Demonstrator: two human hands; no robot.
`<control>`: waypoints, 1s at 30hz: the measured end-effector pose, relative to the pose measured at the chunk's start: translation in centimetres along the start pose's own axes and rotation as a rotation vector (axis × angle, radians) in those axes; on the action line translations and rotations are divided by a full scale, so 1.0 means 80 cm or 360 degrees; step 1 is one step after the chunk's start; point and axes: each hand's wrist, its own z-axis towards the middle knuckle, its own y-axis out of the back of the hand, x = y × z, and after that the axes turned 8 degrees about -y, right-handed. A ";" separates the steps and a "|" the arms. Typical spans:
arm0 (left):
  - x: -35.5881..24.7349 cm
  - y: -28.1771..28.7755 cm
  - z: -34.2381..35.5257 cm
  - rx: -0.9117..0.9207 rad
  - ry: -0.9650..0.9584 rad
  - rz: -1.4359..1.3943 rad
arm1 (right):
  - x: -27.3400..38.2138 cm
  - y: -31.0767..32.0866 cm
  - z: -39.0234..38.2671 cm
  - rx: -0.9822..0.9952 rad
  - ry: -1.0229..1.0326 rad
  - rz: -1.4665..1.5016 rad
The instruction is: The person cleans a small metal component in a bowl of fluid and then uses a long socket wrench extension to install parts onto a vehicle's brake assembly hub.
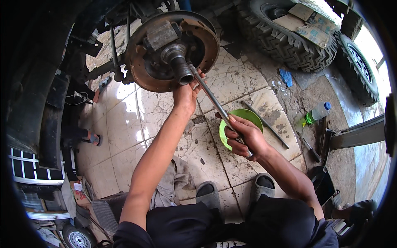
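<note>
A rusty round brake backing plate with a grey axle spindle sticking out of its middle fills the upper centre. A long steel shaft runs from the spindle's end down to the right. My left hand is wrapped around the shaft just below the spindle's mouth. My right hand grips the shaft's lower end, above a green plastic bowl on the cracked tile floor.
A big knobby tyre with cardboard in it lies at the upper right. A clear bottle with green liquid, a thin metal rod and tools lie on the floor at right. A grey rag lies by my sandalled feet.
</note>
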 end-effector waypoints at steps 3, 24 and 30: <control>-0.002 0.001 0.000 -0.0016 -0.0054 -0.0050 | -0.002 -0.011 0.018 -0.0036 0.0012 0.0046; 0.011 -0.002 0.022 -0.0008 -0.0139 -0.0547 | -0.031 -0.039 0.014 0.0533 -0.0234 0.0896; 0.007 -0.004 0.015 -0.0031 -0.0162 -0.0340 | -0.008 -0.050 0.006 -0.0196 -0.0185 -0.0164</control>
